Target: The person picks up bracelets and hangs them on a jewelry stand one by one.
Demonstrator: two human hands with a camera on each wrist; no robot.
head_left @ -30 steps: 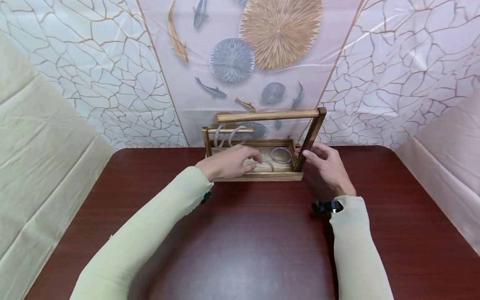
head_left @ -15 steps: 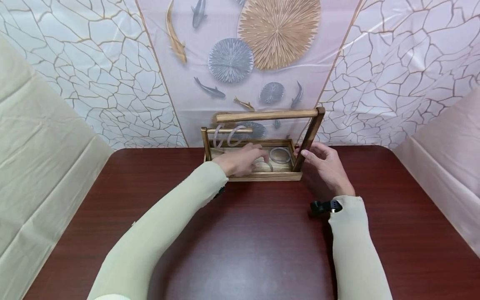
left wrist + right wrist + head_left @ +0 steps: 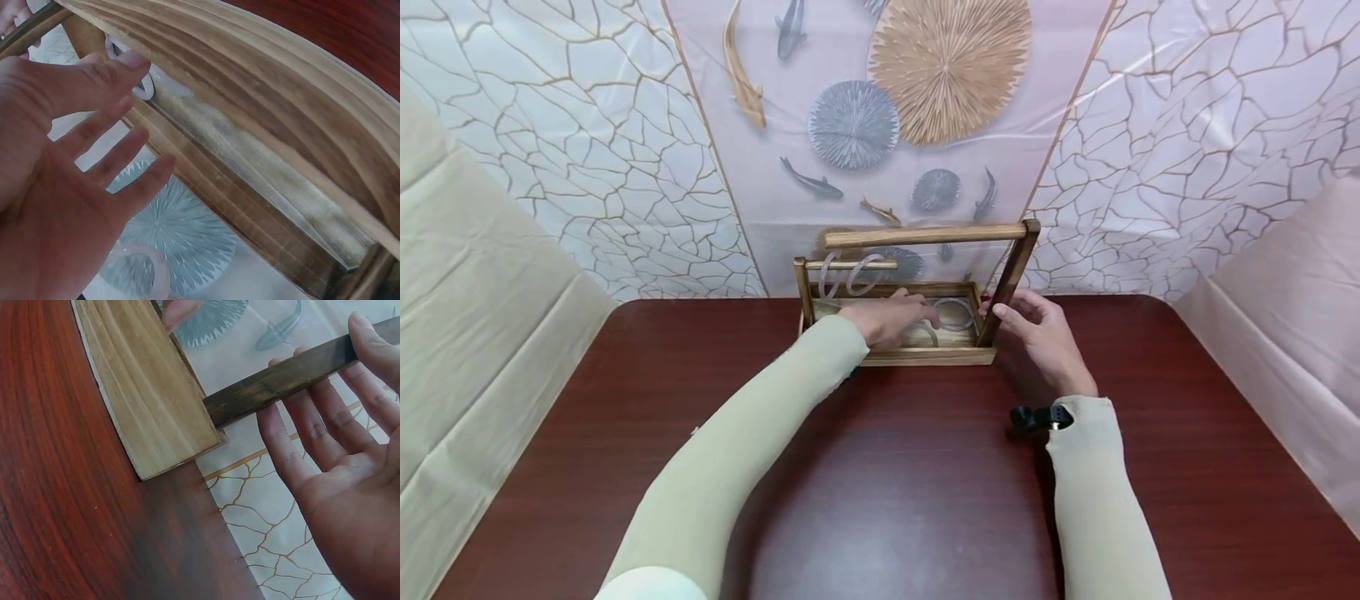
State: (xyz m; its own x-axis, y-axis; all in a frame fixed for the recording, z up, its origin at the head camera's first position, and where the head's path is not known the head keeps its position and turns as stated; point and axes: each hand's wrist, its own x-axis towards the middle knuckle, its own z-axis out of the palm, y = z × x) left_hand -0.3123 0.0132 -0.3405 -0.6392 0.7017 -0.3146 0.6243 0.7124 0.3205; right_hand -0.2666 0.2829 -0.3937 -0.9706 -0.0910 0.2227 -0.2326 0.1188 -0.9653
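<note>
A wooden jewelry stand (image 3: 928,357) with a tray base stands at the table's back. Two pale translucent bangles hang on its short rail: one bangle (image 3: 823,279) at the left, another bangle (image 3: 850,285) beside it. In the tray lie a bangle (image 3: 955,328) at the right and a partly visible bangle (image 3: 934,335). Over the tray, my left hand (image 3: 889,321) reaches with extended fingers; the left wrist view shows its thumb beside a lying bangle (image 3: 147,87), with nothing gripped. My right hand (image 3: 1047,337) holds the stand's dark upright post (image 3: 281,382) between thumb and fingers.
The stand's long upper rail (image 3: 925,234) passes above the tray, behind my left hand. A patterned wall covering (image 3: 853,125) rises directly behind. The reddish-brown table (image 3: 880,467) extends in front, with pale fabric walls (image 3: 490,333) at the sides.
My left hand has moved right along the tray, closer to the bangles lying there. My right hand stays on the post. The head view has shifted slightly.
</note>
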